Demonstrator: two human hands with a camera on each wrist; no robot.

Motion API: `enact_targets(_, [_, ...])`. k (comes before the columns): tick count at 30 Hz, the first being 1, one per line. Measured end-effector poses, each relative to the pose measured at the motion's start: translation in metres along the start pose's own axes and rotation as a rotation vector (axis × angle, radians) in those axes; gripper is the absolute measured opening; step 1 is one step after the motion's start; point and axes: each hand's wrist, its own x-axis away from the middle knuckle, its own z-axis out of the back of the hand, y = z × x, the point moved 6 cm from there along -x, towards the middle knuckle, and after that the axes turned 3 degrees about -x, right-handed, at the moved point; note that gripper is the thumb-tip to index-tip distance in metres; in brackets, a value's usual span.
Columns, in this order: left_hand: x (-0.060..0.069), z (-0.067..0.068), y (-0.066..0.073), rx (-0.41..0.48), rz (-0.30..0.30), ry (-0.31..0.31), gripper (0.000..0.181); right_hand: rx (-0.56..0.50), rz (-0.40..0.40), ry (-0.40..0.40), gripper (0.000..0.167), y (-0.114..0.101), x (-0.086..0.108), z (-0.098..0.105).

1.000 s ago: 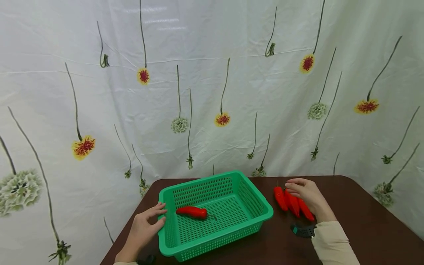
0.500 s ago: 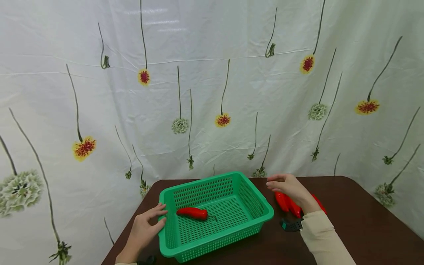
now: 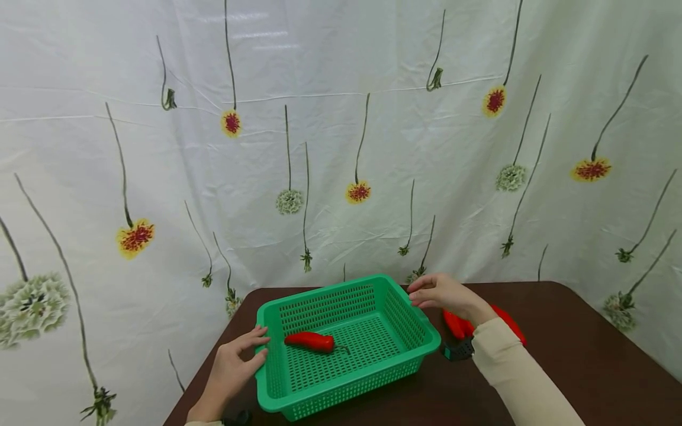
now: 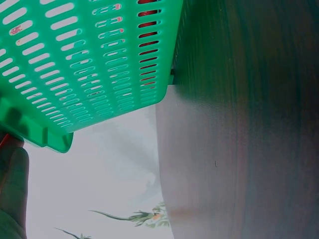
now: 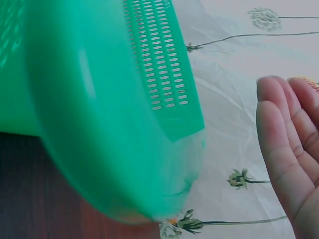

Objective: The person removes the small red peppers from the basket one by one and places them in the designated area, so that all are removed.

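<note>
A green plastic basket stands on the table, with a red chili pepper lying inside toward its left. My left hand is at the basket's left rim; its fingertips and thumb touch the edge, apart from each other. In the left wrist view, a fingertip shows beside the rim's lip. By the right rim hovers my right hand, relaxed and holding nothing; the right wrist view shows a gap between its fingers and the basket. Several red peppers lie behind the right wrist, partly hidden.
The dark brown table extends to the right of the peppers. Behind it hangs a white flower-print curtain. A black wrist strap is on the right wrist.
My right hand has moved left from above the loose peppers to the basket's right rim, carrying nothing. The left hand, the basket and the pepper inside have stayed in place.
</note>
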Motion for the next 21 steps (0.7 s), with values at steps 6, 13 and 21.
enact_targets(6, [0.000, 0.000, 0.000, 0.003, -0.004, 0.004, 0.023, 0.017, -0.018, -0.068, 0.054, -0.001, -0.009, -0.007])
enact_targets(13, [0.000, 0.000, 0.000, 0.002, -0.004, 0.009, 0.023, 0.060, -0.035, -0.126, 0.045, -0.009, -0.023, -0.018])
enact_targets(21, [-0.001, 0.000, 0.001, 0.004, 0.000, 0.003, 0.023, 0.153, -0.086, -0.158, 0.036, -0.017, -0.040, -0.033])
